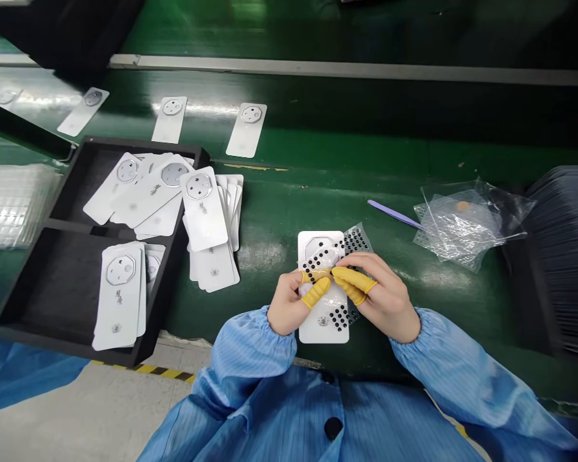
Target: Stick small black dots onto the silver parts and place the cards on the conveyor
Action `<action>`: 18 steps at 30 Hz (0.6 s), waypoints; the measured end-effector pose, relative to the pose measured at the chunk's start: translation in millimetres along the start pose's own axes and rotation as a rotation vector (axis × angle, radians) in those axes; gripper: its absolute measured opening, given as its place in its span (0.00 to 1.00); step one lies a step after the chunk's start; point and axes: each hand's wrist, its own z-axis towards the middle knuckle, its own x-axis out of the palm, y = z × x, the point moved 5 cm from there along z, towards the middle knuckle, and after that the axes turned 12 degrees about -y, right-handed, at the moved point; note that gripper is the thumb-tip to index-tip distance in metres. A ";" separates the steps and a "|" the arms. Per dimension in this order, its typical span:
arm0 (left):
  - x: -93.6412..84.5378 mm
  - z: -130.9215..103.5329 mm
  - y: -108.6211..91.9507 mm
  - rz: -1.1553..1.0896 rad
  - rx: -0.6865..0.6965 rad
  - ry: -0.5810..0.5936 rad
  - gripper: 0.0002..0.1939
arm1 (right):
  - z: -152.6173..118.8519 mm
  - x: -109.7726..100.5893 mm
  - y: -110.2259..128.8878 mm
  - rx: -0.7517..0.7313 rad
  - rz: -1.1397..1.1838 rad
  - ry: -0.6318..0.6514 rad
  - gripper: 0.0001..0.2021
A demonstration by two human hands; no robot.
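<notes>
A clear sheet of small round black stickers lies over a white rectangular panel on the green bench in front of me. My left hand, with yellow finger cots, pinches the sheet at its left part. From the right, my right hand, also in yellow finger cots, has its thumb and fingertip closed at the sheet near one black dot. Whether that dot is off the sheet I cannot tell. Under the sheet, the panel's octagonal outline partly shows. Purple tweezers rest beyond my right hand.
At left stands a black divided tray holding white panels, with a stack of panels over its right edge. Three panels lie farther back, one being a panel. Clear plastic bags and a dark stack are at right.
</notes>
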 end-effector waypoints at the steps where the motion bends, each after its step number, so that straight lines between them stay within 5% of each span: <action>1: -1.1 0.0 -2.0 0.042 0.053 0.030 0.14 | 0.0 0.8 -0.1 0.001 0.004 0.010 0.17; 7: -7.2 0.3 -9.3 0.387 0.337 0.062 0.10 | -3.5 8.8 -4.4 -0.114 -0.003 0.041 0.14; 18: -14.3 12.9 12.8 0.538 0.189 0.070 0.12 | -23.1 36.2 -32.8 0.267 0.220 -0.095 0.06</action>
